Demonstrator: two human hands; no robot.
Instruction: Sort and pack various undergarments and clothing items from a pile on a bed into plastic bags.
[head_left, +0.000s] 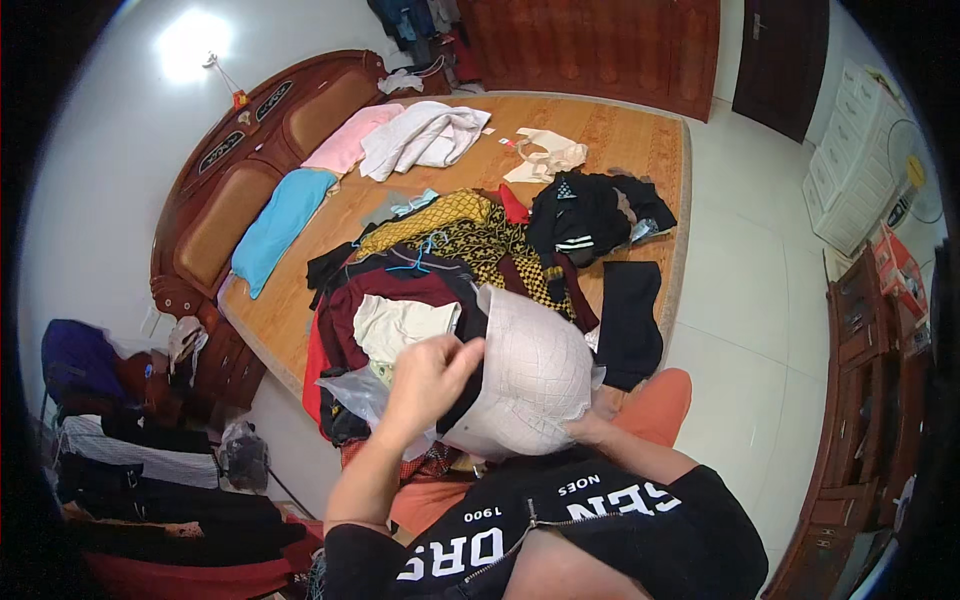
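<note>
A pale beige bra (536, 375) with a quilted-looking pattern is held up in front of my body, its cups turned towards me. My right hand (591, 421) grips its lower right side, with the fingers mostly hidden behind the fabric. My left hand (435, 371) is curled at the bra's left edge, thumb pointing to it; whether the fingers pinch any of it is hidden. Behind that hand lie a cream garment (401, 324) and a crumpled clear plastic bag (360, 391), on top of a maroon garment (341, 315).
A heap with a yellow-and-black patterned cloth (465, 225), a blue hanger (424, 255) and black clothes (577, 214) covers the bed mat (420, 184). Folded black fabric (631, 322) lies near the right edge. Farther off are another beige bra (551, 154) and a blue pillow (281, 225).
</note>
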